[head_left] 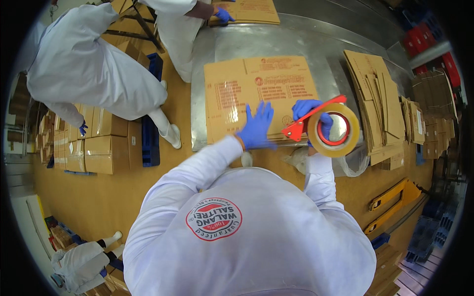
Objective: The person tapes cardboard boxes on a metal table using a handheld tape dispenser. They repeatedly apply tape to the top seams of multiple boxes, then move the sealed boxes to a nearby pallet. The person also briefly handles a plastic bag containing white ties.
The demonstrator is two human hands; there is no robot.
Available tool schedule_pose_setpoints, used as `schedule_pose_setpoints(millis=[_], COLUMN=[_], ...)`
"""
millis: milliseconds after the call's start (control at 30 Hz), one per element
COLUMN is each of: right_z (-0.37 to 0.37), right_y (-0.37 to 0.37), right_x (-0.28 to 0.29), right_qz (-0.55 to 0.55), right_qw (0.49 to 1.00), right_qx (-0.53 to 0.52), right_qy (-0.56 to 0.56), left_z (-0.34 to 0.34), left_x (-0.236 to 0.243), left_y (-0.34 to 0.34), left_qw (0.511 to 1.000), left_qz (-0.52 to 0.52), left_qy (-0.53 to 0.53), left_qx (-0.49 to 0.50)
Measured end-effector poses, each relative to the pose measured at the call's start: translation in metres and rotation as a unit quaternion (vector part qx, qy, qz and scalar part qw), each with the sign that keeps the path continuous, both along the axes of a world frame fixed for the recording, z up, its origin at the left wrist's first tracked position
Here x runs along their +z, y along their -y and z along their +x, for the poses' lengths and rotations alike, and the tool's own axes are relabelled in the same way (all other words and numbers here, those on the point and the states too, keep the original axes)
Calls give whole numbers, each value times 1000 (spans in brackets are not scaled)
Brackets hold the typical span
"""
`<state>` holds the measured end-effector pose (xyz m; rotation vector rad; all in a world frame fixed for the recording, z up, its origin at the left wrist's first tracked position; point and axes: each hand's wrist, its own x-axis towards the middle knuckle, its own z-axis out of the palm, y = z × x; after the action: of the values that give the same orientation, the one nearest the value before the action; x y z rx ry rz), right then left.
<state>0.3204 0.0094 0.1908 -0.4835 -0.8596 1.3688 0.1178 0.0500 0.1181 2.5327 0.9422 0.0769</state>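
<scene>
In front of me a flat folded cardboard box (284, 81) with red print lies on the metal table (316, 32). My left hand (256, 127), in a blue glove, is spread over its near edge with the fingers apart, slightly blurred. A red tape dispenser (295, 130) with a wide roll of clear tape (351, 144) is gripped in my right hand (307, 107), also blue-gloved. The dispenser is above the box's near right corner; whether it touches the cardboard I cannot tell.
Flattened cartons (368, 98) lean in a stack at the table's right. Clear plastic (359, 165) hangs at the near edge. Two people in white coats (94, 64) work at the far left, by stacked boxes (106, 153). A yellow pallet jack (395, 200) stands right.
</scene>
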Motion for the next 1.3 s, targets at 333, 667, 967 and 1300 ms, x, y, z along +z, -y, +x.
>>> schedule_pose_setpoints(millis=[333, 667, 967, 1300], right_z=[44, 14, -6, -135], right_y=[44, 18, -37, -169], right_x=[124, 42, -33, -101], right_qz=[155, -3, -68, 15], right_qw=[943, 681, 842, 893], right_qx=[-254, -516, -409, -183], right_qy=[147, 520, 346, 411], left_z=[11, 0, -114, -159], left_x=[127, 49, 15, -33], left_y=[17, 53, 3, -11], left_qw=[930, 523, 971, 988], left_qz=[27, -618, -22, 11], left_qy=[366, 497, 207, 28], left_qx=[-19, 313, 119, 151])
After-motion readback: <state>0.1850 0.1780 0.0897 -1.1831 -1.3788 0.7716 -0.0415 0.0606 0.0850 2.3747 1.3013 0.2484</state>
